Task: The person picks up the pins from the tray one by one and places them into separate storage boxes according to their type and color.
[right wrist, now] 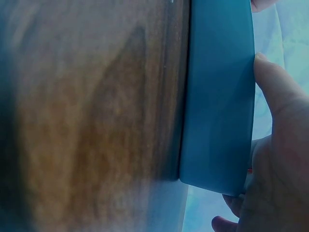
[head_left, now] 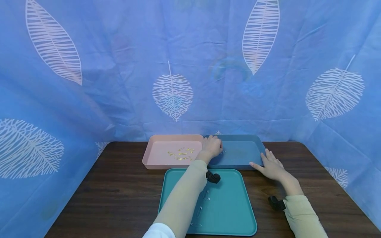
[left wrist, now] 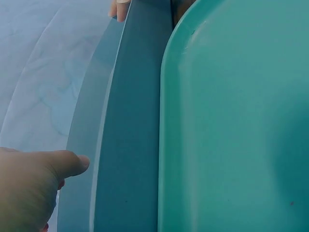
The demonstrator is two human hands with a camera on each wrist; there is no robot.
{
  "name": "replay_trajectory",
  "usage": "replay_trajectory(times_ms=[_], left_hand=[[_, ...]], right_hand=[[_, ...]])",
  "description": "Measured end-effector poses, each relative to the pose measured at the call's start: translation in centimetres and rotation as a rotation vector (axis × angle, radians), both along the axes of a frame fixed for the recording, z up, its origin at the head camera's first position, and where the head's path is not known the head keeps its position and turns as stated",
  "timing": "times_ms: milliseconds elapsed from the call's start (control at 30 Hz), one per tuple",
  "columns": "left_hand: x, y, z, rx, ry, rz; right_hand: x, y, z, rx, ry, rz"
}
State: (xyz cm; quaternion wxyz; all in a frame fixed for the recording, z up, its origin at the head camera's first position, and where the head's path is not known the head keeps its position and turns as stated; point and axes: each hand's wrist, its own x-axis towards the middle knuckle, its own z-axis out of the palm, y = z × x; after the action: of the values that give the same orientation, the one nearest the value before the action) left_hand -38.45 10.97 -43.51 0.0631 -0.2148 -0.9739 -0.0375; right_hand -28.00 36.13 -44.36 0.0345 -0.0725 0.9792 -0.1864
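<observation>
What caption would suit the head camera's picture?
Left hand over blue tray, right hand at its edge; gold safety pins in pink tray.

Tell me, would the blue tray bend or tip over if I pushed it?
The blue tray probably wouldn't tip, since it sits wide and low on the table. It would likely stay stiff, because its raised walls look straight. Pushed left, it might bump the pink tray, which sits right beside it.
</observation>
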Motion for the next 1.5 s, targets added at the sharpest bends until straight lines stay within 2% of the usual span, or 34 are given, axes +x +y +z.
replay_trajectory(times_ms=[500,733,900,1033,1233,1500], left_hand=[[0.9,-0.9,1.1,0.026,0.048,-0.012],[1.3,-1.3,1.6,0.034,0.115,-0.042],[1.7,-2.2,1.7,0.088,0.162,-0.084],[2.4,-3.1,1.8,0.123,0.227,-0.128],[3.6,-4.4,2.1,0.115,0.33,-0.176],[5.3,-6.0,2.3,0.137,0.37,-0.215]], right_hand=[[-0.2,-0.1,0.3,-0.003,-0.006,0.01],[-0.2,-0.1,0.4,0.001,-0.002,0.008],[-0.2,-0.2,0.3,0.0,-0.004,0.01],[-0.2,-0.2,0.2,-0.004,-0.007,0.011],[-0.1,-0.2,0.2,-0.006,-0.008,0.009],[0.1,-0.1,0.2,-0.009,-0.006,0.006]])
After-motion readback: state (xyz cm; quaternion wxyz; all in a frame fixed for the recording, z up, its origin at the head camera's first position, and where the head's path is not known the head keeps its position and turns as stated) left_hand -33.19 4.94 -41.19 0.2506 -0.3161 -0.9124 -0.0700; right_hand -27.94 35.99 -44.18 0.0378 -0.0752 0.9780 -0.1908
